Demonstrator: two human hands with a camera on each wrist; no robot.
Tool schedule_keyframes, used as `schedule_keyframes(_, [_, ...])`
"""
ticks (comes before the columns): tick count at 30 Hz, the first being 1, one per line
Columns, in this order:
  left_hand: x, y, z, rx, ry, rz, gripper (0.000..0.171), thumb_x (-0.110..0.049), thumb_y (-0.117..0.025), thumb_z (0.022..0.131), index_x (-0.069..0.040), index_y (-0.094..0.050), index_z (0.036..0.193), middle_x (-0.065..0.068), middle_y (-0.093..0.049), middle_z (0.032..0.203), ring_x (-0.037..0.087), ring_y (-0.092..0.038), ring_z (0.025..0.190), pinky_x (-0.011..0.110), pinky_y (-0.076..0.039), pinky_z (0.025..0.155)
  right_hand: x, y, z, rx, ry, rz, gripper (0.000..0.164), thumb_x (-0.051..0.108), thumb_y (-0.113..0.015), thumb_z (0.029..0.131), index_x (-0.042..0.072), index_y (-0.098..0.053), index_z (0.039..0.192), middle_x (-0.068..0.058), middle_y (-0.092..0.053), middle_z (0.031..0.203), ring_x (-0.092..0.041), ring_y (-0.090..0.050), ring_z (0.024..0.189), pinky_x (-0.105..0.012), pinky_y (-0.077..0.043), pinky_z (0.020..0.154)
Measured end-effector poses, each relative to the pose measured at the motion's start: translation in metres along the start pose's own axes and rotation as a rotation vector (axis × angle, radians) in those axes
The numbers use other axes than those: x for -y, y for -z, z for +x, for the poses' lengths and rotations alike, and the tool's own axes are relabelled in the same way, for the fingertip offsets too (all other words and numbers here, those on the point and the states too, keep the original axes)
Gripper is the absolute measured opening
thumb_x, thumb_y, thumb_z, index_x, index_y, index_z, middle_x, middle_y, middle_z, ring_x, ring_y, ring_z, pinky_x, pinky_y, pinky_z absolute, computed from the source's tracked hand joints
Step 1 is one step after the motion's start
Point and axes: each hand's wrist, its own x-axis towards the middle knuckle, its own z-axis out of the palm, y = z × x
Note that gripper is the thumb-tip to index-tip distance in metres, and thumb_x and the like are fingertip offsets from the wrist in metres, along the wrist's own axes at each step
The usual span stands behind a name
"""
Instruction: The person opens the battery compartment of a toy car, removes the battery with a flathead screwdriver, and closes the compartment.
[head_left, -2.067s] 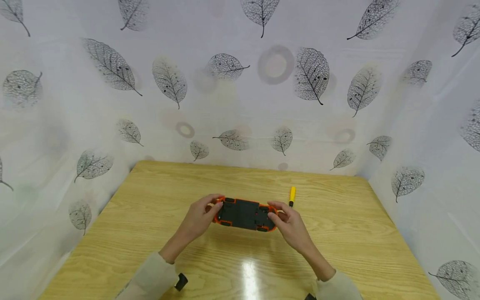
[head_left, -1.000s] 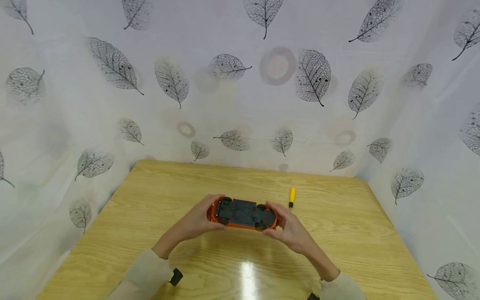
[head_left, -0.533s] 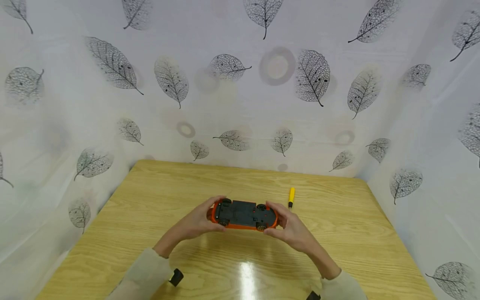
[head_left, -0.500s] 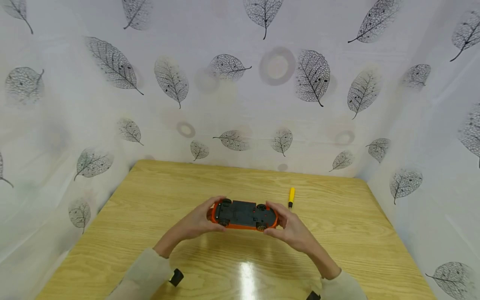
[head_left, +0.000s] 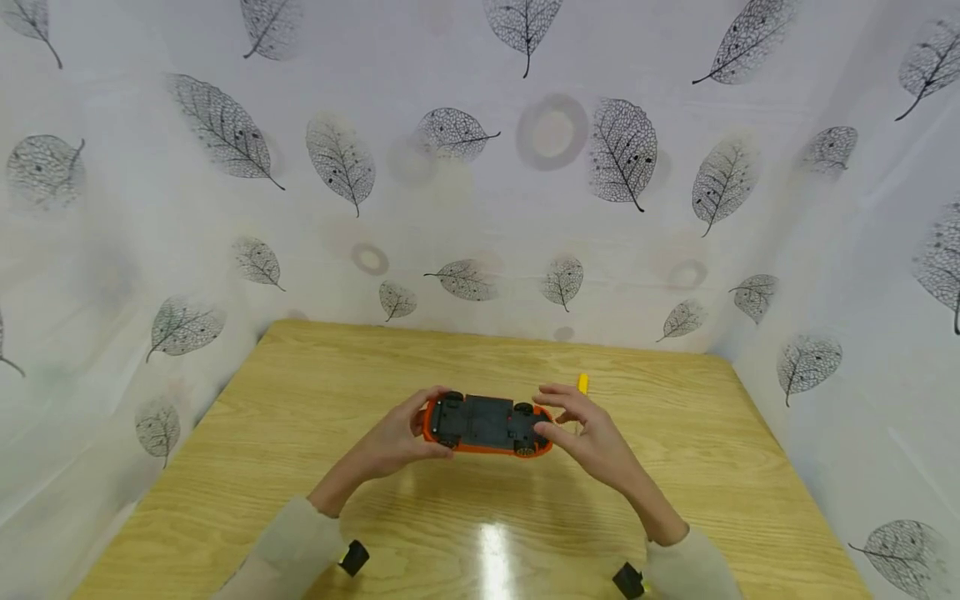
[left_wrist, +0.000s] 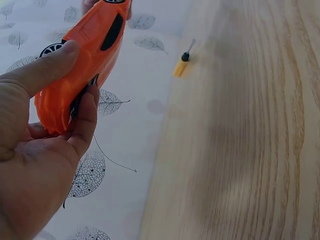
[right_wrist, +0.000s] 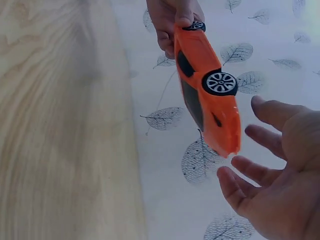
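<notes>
An orange toy car (head_left: 483, 422) is held above the table with its black underside facing the head camera. My left hand (head_left: 393, 435) grips one end of it, thumb on the near side and fingers round the far side. The left wrist view shows the thumb pressed on the car's orange body (left_wrist: 92, 65). Beside the car's other end, my right hand (right_wrist: 285, 165) is spread with nothing in it. A small gap separates its fingertips from the car body (right_wrist: 220, 122) in the right wrist view.
A yellow-handled screwdriver (left_wrist: 182, 62) lies on the wooden table (head_left: 322, 367) beyond my right hand, which partly hides it in the head view. A white leaf-patterned curtain (head_left: 480, 208) stands round the back and sides of the table.
The car was tilted from an underside-up view while both hands held its ends. My right hand has since let go and shifted slightly right; my left keeps its grip.
</notes>
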Motion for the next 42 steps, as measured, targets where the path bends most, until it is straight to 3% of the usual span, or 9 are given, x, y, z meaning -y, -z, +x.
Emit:
schedule_keyframes(3, [-0.001, -0.001, -0.001, 0.012, -0.006, -0.010, 0.078, 0.001, -0.075, 0.075, -0.009, -0.033, 0.140, 0.013, -0.039, 0.136, 0.027, -0.050, 0.115, 0.031, -0.050, 0.085, -0.007, -0.001, 0.004, -0.019, 0.080, -0.069, 0.027, 0.005, -0.070, 0.082, 0.004, -0.067, 0.108, -0.015, -0.050, 0.129, -0.035, -0.047, 0.117, -0.046, -0.047, 0.085])
schedule_keyframes(8, [0.004, -0.003, -0.001, 0.028, -0.029, -0.016, 0.077, -0.007, -0.077, 0.075, -0.013, -0.035, 0.139, 0.011, -0.041, 0.134, 0.025, -0.051, 0.114, 0.030, -0.050, 0.085, -0.028, -0.006, 0.010, 0.025, 0.134, -0.142, 0.016, 0.017, -0.073, 0.080, 0.019, -0.071, 0.096, -0.004, -0.054, 0.125, -0.026, -0.047, 0.119, -0.044, -0.046, 0.089])
schedule_keyframes(11, [-0.006, -0.005, -0.003, 0.031, -0.030, -0.021, 0.076, -0.004, -0.076, 0.076, -0.010, -0.034, 0.139, 0.013, -0.042, 0.133, 0.027, -0.051, 0.114, 0.030, -0.050, 0.085, -0.017, -0.006, 0.012, 0.042, 0.143, -0.141, 0.013, 0.012, -0.074, 0.079, 0.015, -0.072, 0.092, -0.006, -0.057, 0.121, -0.029, -0.048, 0.115, -0.046, -0.046, 0.085])
schedule_keyframes(15, [-0.006, -0.007, -0.002, 0.033, -0.021, -0.017, 0.077, 0.001, -0.075, 0.076, -0.007, -0.033, 0.140, 0.014, -0.042, 0.133, 0.027, -0.051, 0.114, 0.030, -0.050, 0.085, 0.009, -0.004, 0.014, 0.072, 0.122, -0.103, 0.014, 0.000, -0.074, 0.076, 0.005, -0.072, 0.089, -0.013, -0.059, 0.115, -0.037, -0.050, 0.109, -0.048, -0.048, 0.080])
schedule_keyframes(18, [0.004, -0.005, 0.000, 0.042, -0.031, -0.021, 0.077, -0.002, -0.076, 0.076, -0.012, -0.034, 0.139, 0.012, -0.042, 0.133, 0.025, -0.051, 0.114, 0.031, -0.050, 0.085, 0.009, -0.004, 0.015, 0.105, 0.113, -0.069, 0.012, 0.001, -0.073, 0.077, 0.005, -0.071, 0.088, -0.015, -0.059, 0.114, -0.037, -0.052, 0.108, -0.046, -0.049, 0.080])
schedule_keyframes(22, [0.006, -0.006, -0.001, 0.050, -0.047, -0.048, 0.076, -0.006, -0.077, 0.076, -0.012, -0.034, 0.139, 0.012, -0.041, 0.134, 0.026, -0.051, 0.114, 0.033, -0.050, 0.085, -0.006, -0.007, 0.016, 0.136, 0.115, -0.048, 0.009, 0.004, -0.073, 0.078, 0.008, -0.071, 0.086, -0.016, -0.059, 0.114, -0.033, -0.054, 0.106, -0.040, -0.050, 0.082])
schedule_keyframes(28, [0.010, -0.008, -0.001, 0.038, -0.045, -0.046, 0.077, -0.001, -0.075, 0.076, -0.011, -0.034, 0.139, 0.011, -0.040, 0.135, 0.025, -0.051, 0.115, 0.032, -0.049, 0.087, -0.035, -0.012, 0.018, 0.167, 0.129, -0.107, 0.008, 0.019, -0.073, 0.080, 0.020, -0.071, 0.088, -0.003, -0.059, 0.115, -0.020, -0.055, 0.106, -0.033, -0.051, 0.081])
schedule_keyframes(34, [0.013, -0.009, -0.003, 0.043, -0.052, -0.063, 0.079, 0.005, -0.073, 0.077, -0.008, -0.030, 0.142, 0.015, -0.037, 0.138, 0.028, -0.049, 0.117, 0.032, -0.049, 0.087, -0.037, -0.011, 0.019, 0.178, 0.252, -0.209, 0.012, 0.023, -0.072, 0.082, 0.020, -0.071, 0.093, 0.000, -0.059, 0.113, -0.013, -0.056, 0.099, -0.026, -0.052, 0.074])
schedule_keyframes(42, [0.014, -0.009, -0.002, 0.049, -0.029, -0.147, 0.080, -0.002, -0.074, 0.077, -0.010, -0.030, 0.143, 0.013, -0.035, 0.140, 0.027, -0.047, 0.119, 0.036, -0.050, 0.086, -0.041, -0.012, 0.018, 0.102, 0.450, -0.349, 0.022, 0.021, -0.073, 0.081, 0.011, -0.069, 0.101, -0.005, -0.060, 0.110, -0.012, -0.058, 0.096, -0.023, -0.051, 0.074])
